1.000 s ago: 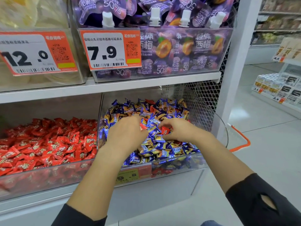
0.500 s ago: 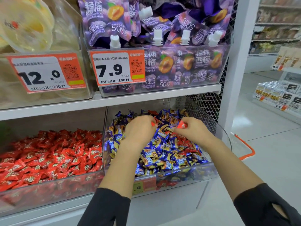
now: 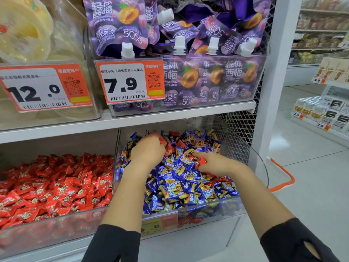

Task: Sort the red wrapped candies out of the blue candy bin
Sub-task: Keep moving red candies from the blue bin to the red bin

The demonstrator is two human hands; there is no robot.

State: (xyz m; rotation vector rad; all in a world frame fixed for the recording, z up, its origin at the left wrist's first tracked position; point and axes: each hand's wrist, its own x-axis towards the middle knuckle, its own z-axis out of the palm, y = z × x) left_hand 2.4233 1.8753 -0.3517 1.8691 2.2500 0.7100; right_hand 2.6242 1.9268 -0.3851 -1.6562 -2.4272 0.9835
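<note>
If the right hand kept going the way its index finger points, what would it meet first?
Probably a red candy lying among the blue ones, just short of the left hand. The right hand points left and slightly back across the pile; depth is hard to judge.

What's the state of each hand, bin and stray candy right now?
left hand: in the blue candy bin, fingers curled, gripping red wrapped candies
right hand: on the pile, pinching a red wrapped candy
blue candy bin: full, red strays remaining, one at the back
red candy bin: full, untouched
prune jelly pouch bin: stocked, spouts up
</note>
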